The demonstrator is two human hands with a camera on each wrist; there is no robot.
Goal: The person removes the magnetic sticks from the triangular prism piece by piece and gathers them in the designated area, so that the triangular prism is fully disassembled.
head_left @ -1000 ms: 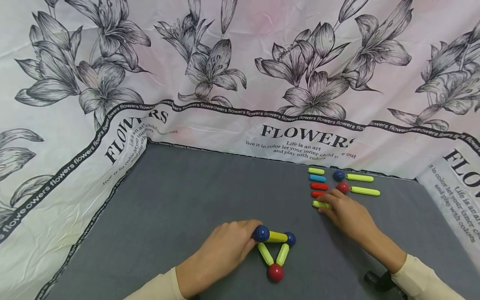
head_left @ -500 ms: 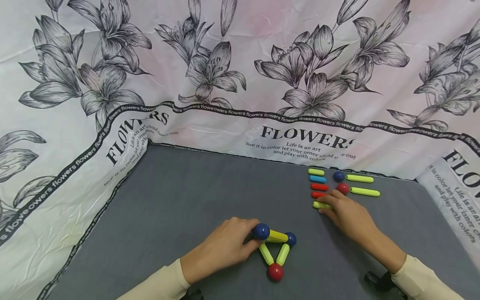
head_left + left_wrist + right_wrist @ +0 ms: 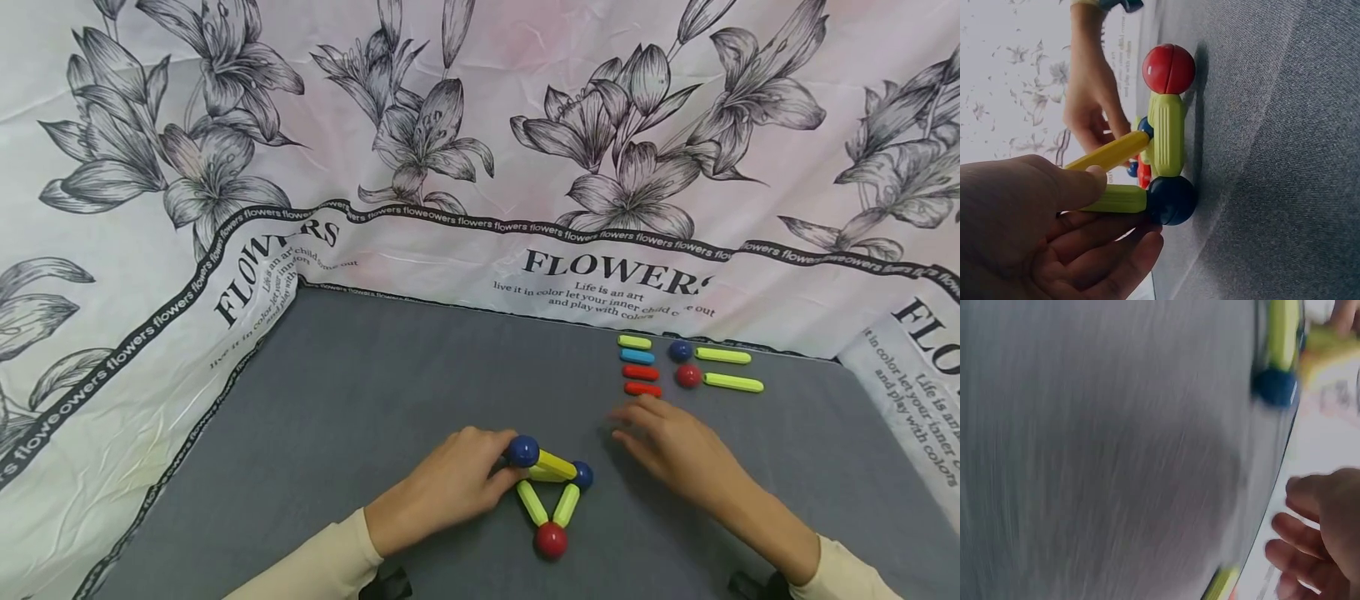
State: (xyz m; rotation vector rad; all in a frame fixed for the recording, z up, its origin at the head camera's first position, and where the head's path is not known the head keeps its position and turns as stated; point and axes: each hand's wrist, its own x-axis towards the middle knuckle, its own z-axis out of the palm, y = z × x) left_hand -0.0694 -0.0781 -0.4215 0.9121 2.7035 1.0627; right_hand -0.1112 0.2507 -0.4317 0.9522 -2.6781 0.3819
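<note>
My left hand [image 3: 450, 475] holds a magnetic rod-and-ball toy frame at its upper left end. There a dark blue ball [image 3: 522, 451] tops a yellow rod [image 3: 557, 464]. The rod slopes down to another blue ball [image 3: 582, 475]. In the left wrist view my thumb lies on the yellow rod [image 3: 1113, 150], with fingers by a lime rod [image 3: 1124, 199] and a blue ball [image 3: 1172, 200]. Two lime rods meet at a red ball [image 3: 551, 541]. My right hand [image 3: 675, 446] hovers right of the frame, fingers loosely bent, nothing visible in them. A lime rod [image 3: 1221, 584] shows below it, blurred.
Beyond my right hand lie two red rods [image 3: 641, 373], a blue rod [image 3: 637, 357] and a short lime rod [image 3: 634, 342]. Beside them are a blue ball [image 3: 681, 351], a red ball [image 3: 688, 376] and longer lime rods [image 3: 733, 382]. Flower-printed cloth [image 3: 450, 250] borders the grey table [image 3: 375, 367].
My right hand has shifted left and nearer, off the spot where it pinched a short lime rod, which the head view no longer shows. My left hand has raised the upper blue ball slightly.
</note>
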